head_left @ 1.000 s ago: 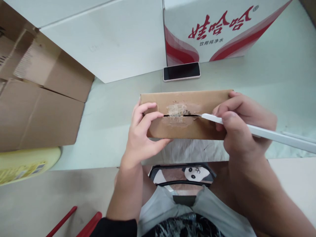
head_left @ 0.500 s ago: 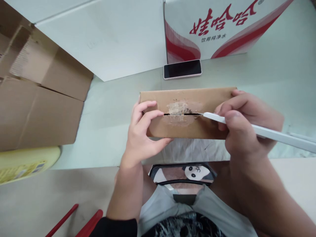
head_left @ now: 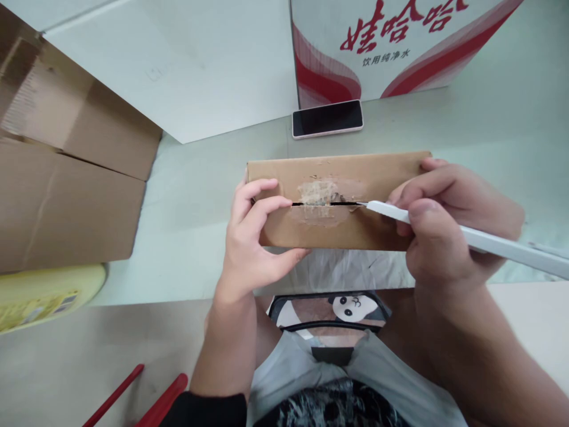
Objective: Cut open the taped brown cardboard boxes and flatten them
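Observation:
A small brown cardboard box (head_left: pixel 338 228) is held in front of me at the table's near edge, its flap seam facing up. Torn clear tape and scuffed paper cover the middle of the seam, and a dark gap shows on either side. My left hand (head_left: pixel 253 237) grips the box's left end, fingertips on top and thumb along the near side. In my right hand (head_left: pixel 453 219) is a white utility knife (head_left: pixel 493 240), pinched between thumb and fingers. Its thin blade tip lies at the seam, just right of the tape. Some right fingers rest against the box's right end.
A phone (head_left: pixel 328 120) lies beyond the box, before a white-and-red carton (head_left: pixel 368 77) and a large white box (head_left: pixel 186 71). To the left are a big cardboard box (head_left: pixel 75 196) and a yellow container (head_left: pixel 53 293). A panda-print item (head_left: pixel 333 320) sits below the table edge.
The view has shifted slightly. Both hands keep their grip, and the knife tip stays at nearly the same place on the seam.

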`<state>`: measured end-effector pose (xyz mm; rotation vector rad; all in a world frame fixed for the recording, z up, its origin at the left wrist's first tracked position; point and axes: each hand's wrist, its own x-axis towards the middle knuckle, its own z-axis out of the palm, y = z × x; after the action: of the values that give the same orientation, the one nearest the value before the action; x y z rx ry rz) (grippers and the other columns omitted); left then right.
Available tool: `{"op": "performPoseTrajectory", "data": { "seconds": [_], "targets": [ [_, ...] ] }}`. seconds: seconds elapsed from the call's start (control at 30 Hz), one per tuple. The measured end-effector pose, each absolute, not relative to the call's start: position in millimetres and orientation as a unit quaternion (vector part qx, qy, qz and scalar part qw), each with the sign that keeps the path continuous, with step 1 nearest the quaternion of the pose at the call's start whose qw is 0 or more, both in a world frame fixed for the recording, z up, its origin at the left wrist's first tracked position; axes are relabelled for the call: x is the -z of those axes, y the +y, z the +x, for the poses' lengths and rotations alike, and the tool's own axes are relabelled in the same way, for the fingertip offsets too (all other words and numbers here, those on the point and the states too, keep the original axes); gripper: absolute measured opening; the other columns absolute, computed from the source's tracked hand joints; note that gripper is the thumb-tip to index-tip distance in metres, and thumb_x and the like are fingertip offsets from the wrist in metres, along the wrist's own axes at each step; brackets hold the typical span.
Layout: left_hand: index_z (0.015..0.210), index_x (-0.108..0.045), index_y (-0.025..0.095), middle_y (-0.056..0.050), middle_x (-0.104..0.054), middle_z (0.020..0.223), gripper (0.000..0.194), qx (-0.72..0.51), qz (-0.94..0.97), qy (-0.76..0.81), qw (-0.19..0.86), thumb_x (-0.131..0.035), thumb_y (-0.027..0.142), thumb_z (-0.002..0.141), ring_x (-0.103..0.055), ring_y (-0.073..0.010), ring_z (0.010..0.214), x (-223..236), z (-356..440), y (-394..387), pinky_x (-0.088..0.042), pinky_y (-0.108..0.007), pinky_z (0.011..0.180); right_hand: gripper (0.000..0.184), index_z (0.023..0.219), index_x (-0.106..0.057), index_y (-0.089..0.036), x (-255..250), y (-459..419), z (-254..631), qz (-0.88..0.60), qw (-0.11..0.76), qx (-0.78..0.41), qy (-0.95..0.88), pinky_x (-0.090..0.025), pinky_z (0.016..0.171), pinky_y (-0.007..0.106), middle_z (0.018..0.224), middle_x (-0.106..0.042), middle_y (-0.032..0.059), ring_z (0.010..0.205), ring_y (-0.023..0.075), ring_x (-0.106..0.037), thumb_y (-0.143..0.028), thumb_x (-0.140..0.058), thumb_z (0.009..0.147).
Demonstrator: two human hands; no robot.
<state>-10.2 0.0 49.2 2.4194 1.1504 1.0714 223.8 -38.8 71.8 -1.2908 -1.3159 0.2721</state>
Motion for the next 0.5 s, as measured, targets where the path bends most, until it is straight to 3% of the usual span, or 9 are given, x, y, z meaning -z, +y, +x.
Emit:
{"op": "performPoseTrajectory", "data": {
  "seconds": [0.5],
  "targets": [
    [0.119, -0.060, 0.033, -0.009, -0.057, 0.138, 0.061, -0.368, 0.829, 0.402, 0.129, -0.091, 0.047, 0.069, -0.058, -0.0357, 0.131, -49.5, -9.4, -0.1, -0.047, -0.067, 0.116, 0.014, 0.063, -0.053, -0.025, -70.8, -39.1, 223.2, -0.559, 0.600, -0.105, -0.562, -0.050, 0.105, 0.047, 0.050, -0.043, -0.0082, 0.051, 0.0140, -0.045, -0.020, -0.052, 0.076]
  ]
}}
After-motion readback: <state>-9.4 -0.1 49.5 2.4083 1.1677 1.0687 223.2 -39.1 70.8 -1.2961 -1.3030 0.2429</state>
